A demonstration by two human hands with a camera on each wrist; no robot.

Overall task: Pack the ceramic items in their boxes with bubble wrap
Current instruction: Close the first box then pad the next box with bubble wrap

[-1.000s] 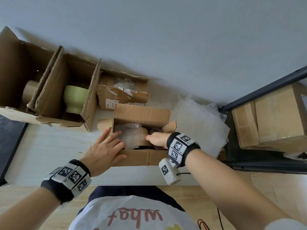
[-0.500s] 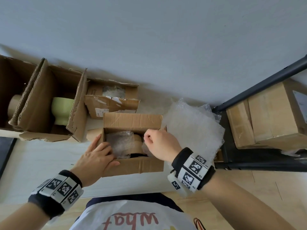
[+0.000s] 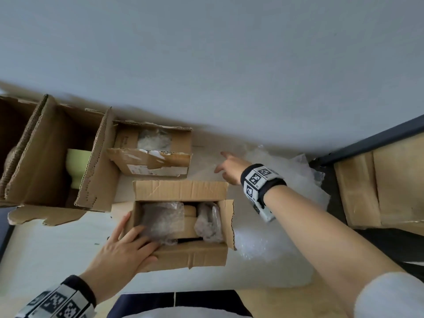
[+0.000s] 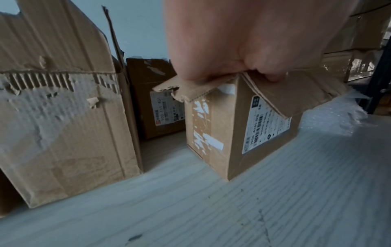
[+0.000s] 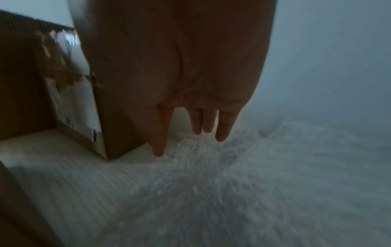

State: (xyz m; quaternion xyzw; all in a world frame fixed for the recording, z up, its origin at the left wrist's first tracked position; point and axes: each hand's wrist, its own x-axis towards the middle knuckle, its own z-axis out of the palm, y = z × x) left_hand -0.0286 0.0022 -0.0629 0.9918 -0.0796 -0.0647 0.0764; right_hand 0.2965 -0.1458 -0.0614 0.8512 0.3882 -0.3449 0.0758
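Observation:
A small open cardboard box [image 3: 190,255] stands in the middle of the table. Inside it is a tan ceramic piece [image 3: 190,216], with bubble wrap [image 3: 163,221] over its left part and a crumpled wad [image 3: 208,223] on its right. My left hand [image 3: 146,246] grips the box's near left corner. In the left wrist view its fingers [image 4: 201,78] curl over the flaps of the box [image 4: 213,127]. My right hand [image 3: 226,165] is stretched out behind the box with straight fingers [image 5: 196,127], holding nothing, just over the loose bubble wrap sheets [image 3: 282,177] [image 5: 232,183].
A large torn carton [image 3: 46,157] at the left holds a pale green ceramic cup [image 3: 76,166]. Behind the small box is another open box [image 3: 151,157] with wrap inside. A dark metal rack [image 3: 371,138] with stacked cartons [image 3: 378,180] borders the white table [image 3: 57,249] on the right.
My right hand came out of the small box and reached back and right over the loose bubble wrap. My left hand stayed on the box's near left corner.

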